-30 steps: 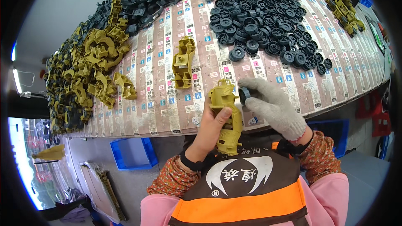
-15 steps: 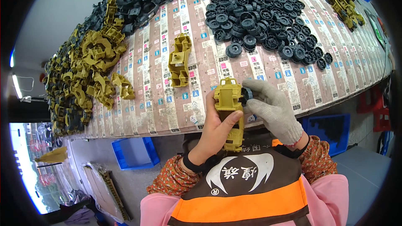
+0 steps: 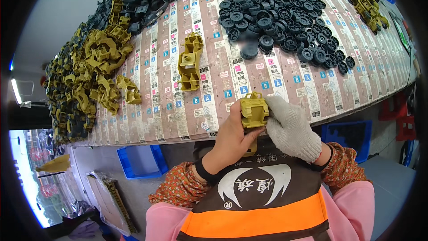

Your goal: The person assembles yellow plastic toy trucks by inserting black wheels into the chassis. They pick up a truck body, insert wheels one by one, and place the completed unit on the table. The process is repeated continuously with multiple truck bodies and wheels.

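A yellow plastic toy truck body (image 3: pixel 255 110) is held at the table's near edge, tilted so its cab end points up at me. Wrapped round its left side and underside is my bare left hand (image 3: pixel 229 136), closed on it. My right hand (image 3: pixel 292 129), in a pale knitted glove, is closed against the body's right side. Its fingertips are mostly hidden behind the toy, and the black wheel that was there is out of sight. Another yellow truck chassis (image 3: pixel 190 62) lies alone on the table beyond my left hand.
Many black toy wheels (image 3: pixel 281 13) are heaped at the far middle. Yellow parts (image 3: pixel 102 53) pile up on the left, dark parts (image 3: pixel 138 0) behind them. More yellow bodies (image 3: pixel 365 2) lie far right. Blue crates (image 3: pixel 141 161) stand below the table, red stools (image 3: pixel 403 122) at right.
The toy truck body has tipped and shifted slightly right. My gloved right hand has closed in against its side, and the wheel at its fingers is now hidden.
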`<action>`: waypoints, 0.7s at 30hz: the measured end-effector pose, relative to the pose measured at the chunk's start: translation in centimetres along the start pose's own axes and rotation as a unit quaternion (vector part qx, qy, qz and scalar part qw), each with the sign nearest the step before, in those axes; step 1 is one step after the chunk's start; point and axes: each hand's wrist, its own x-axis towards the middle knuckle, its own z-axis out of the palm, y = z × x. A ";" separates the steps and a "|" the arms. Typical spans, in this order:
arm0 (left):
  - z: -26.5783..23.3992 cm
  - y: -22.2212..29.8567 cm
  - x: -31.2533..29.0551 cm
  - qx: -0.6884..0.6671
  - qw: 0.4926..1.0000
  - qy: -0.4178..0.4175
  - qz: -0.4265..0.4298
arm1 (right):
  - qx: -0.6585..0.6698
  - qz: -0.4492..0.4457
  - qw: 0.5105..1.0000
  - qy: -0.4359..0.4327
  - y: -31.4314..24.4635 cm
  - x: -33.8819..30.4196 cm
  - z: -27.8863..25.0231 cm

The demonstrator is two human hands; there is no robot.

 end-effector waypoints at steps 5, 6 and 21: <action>-1.3 -0.5 0.8 -0.082 0.996 -0.006 -0.022 | -0.111 0.051 0.989 -0.084 -0.7 2.5 -1.0; -1.5 -1.3 1.2 -0.156 0.987 -0.016 -0.031 | -0.110 0.044 0.989 -0.093 -0.5 3.7 -1.4; -3.2 -1.9 2.5 -0.497 0.838 0.155 -0.162 | -0.455 -0.161 0.875 -0.021 4.4 13.5 -1.9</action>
